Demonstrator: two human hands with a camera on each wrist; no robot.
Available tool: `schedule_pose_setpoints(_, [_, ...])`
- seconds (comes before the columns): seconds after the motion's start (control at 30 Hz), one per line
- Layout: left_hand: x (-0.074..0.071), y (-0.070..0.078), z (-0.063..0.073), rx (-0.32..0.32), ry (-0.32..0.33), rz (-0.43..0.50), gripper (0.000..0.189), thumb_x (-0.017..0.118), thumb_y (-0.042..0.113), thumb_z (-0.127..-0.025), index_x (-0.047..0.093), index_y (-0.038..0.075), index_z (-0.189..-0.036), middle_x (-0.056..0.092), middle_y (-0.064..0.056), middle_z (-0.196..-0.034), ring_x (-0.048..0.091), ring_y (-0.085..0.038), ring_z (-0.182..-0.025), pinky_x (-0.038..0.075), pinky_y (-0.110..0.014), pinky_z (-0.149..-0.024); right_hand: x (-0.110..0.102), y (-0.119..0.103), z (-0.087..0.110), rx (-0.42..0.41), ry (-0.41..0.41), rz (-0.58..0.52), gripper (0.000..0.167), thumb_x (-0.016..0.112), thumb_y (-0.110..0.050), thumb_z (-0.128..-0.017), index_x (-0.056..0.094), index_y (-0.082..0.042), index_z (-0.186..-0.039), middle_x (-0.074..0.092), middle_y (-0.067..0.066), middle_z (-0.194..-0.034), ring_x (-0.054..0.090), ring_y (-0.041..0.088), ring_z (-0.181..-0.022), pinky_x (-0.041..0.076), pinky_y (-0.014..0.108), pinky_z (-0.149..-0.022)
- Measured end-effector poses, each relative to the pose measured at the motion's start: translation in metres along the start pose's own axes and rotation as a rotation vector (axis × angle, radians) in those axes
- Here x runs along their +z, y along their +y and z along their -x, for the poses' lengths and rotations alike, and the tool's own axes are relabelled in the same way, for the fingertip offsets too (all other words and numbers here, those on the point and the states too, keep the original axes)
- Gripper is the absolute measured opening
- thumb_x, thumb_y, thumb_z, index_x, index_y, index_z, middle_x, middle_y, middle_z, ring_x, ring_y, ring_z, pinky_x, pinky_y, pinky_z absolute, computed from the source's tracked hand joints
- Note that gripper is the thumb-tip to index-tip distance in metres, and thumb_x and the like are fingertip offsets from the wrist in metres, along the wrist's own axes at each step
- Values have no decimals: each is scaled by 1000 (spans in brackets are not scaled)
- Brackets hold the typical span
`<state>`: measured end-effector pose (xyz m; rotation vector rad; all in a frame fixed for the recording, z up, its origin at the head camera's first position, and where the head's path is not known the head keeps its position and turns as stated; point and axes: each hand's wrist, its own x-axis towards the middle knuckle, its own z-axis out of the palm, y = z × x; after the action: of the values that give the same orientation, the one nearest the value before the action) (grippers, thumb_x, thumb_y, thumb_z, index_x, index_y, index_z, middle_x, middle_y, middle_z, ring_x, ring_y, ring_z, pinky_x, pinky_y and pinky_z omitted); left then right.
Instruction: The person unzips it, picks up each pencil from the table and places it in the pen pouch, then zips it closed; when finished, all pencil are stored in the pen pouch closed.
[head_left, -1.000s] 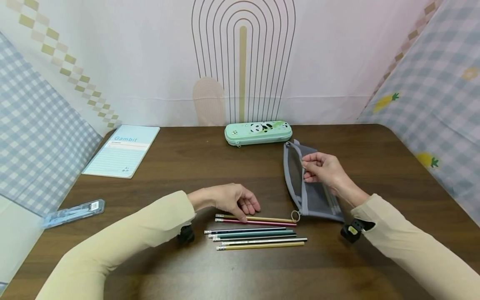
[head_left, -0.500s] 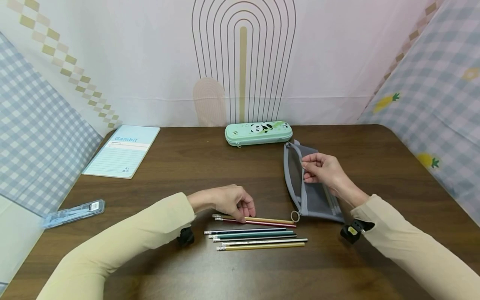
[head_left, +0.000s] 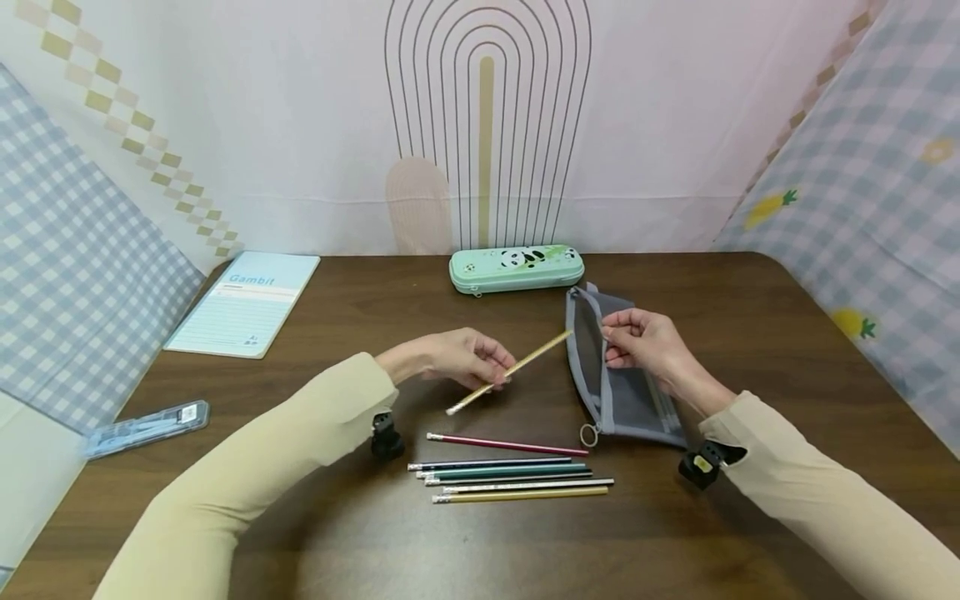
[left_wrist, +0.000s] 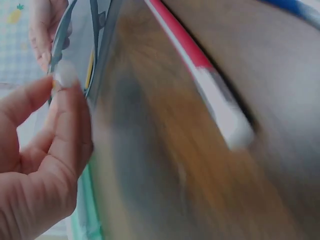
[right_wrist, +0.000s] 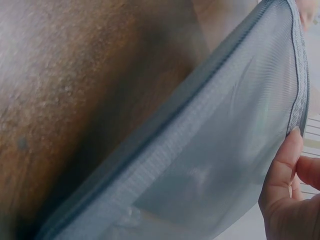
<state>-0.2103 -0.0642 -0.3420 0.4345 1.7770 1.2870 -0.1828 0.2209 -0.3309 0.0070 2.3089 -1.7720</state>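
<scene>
Left hand [head_left: 461, 358] pinches gold pencil [head_left: 525, 362], eraser [head_left: 454, 408] nearside of hand, tip rightward, by gray pouch [head_left: 632, 402]. Right hand [head_left: 647, 343] pinches pouch edge [right_wrist: 301, 75]. Fingers [left_wrist: 70, 122] hide pencil's gripped stretch (eraser blurred in left wrist view).

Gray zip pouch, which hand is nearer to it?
Right. The right hand pinches the gray zip pouch by its opening's edge. The left hand is apart, off to its left, holding a gold pencil.
</scene>
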Motion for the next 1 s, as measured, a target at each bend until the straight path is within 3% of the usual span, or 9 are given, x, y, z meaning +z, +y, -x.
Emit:
schedule_pose_setpoints(0.17, [17,10,-33,-18,65,281,37,51,0,-95,46,-8,-130,59,-22,-119,63,-11,-81,54,-28,-86,1,1,1,-4,-1,6,35,53,-10,-96,44,12,-122,60,-6,-74,61,4,-61,56,20,-61])
schedule_pose_setpoints(0.37, [39,24,-66,-28,119,480,39,49,-1,-96,44,-5,-135,58,-21,-120,63,-17,-87,48,-34,-96,4,1,0,-1,1,17,36,53,-11,-96,44,13,-122,59,-5,-75,61,4,-62,56,20,-61])
schedule_pose_setpoints(0.53, [52,31,-83,-9,161,511,41,49,-3,-95,44,-4,-136,55,-25,-125,59,-26,-106,43,-41,-102,4,0,0,6,3,24,36,53,-11,-96,44,13,-122,59,-4,-76,60,4,-62,56,20,-61])
schedule_pose_setpoints(0.73, [68,32,-95,12,229,486,41,51,-6,-93,45,-5,-134,55,-25,-127,61,-23,-96,44,-42,-100,4,0,0,8,-6,20,36,53,-11,-96,44,13,-122,60,-3,-76,60,4,-61,56,20,-61])
schedule_pose_setpoints(1.0, [83,34,-100,51,281,560,42,47,-8,-93,39,-10,-135,51,-28,-129,53,-33,-118,45,-44,-99,5,0,0,9,-6,3,34,53,-9,-96,44,13,-120,59,-2,-76,60,4,-61,56,20,-60])
